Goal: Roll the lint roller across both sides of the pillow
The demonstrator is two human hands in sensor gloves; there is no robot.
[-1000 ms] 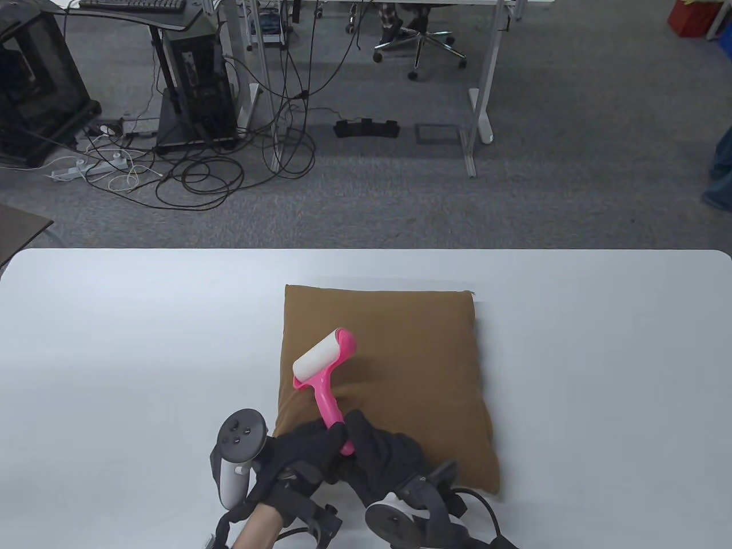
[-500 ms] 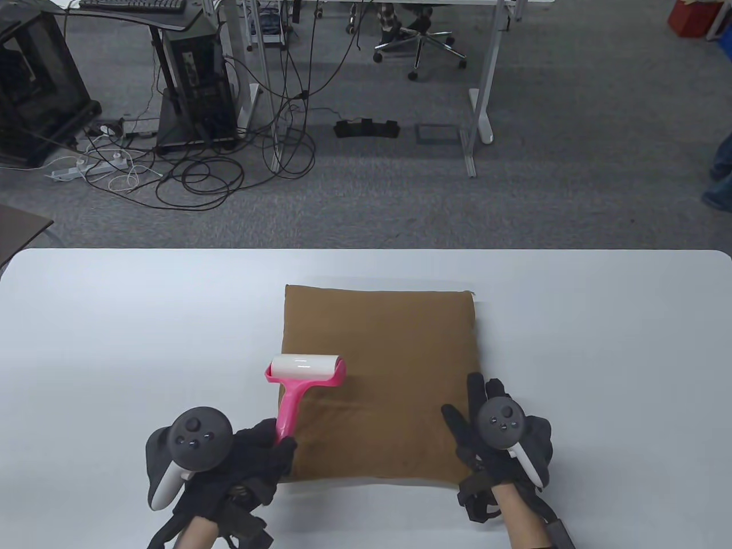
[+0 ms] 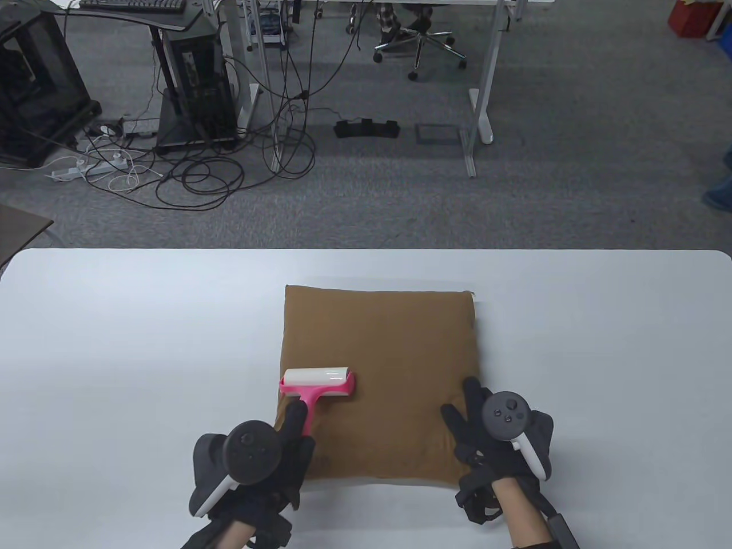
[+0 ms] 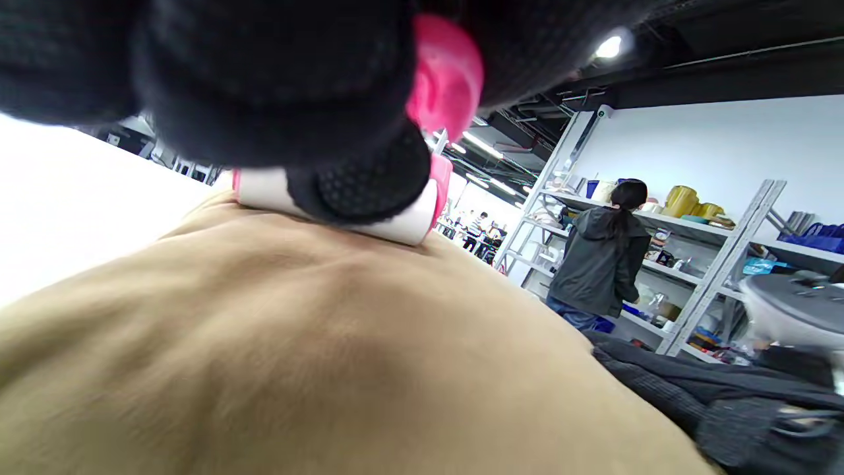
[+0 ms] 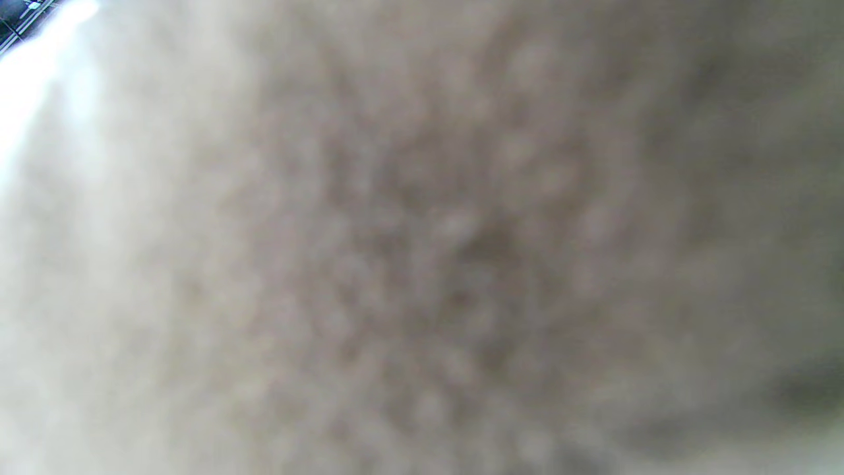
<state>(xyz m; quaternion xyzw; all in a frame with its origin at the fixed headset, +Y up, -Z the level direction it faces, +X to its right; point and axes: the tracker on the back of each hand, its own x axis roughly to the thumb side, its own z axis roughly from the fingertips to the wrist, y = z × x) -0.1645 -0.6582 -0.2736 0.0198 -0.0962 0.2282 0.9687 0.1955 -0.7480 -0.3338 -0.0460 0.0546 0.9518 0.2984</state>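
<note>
The lint roller [image 3: 317, 384] lies on the pillow's [image 3: 389, 343] 8 o'clock part, its white roll running 9 to 3, handle toward 6. The left hand [image 3: 269, 457] grips the handle; the right hand [image 3: 497, 440] rests with spread fingers on the pillow's 4 o'clock corner, on the table [image 3: 114, 343].

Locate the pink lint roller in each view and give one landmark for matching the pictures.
Table view: lint roller on the pillow's near-left part.
Left wrist view: upper centre, lint roller behind the gloved fingers.
Right wrist view: not in it; only blurred tan fabric.
Shared landmark: the brown pillow.
</note>
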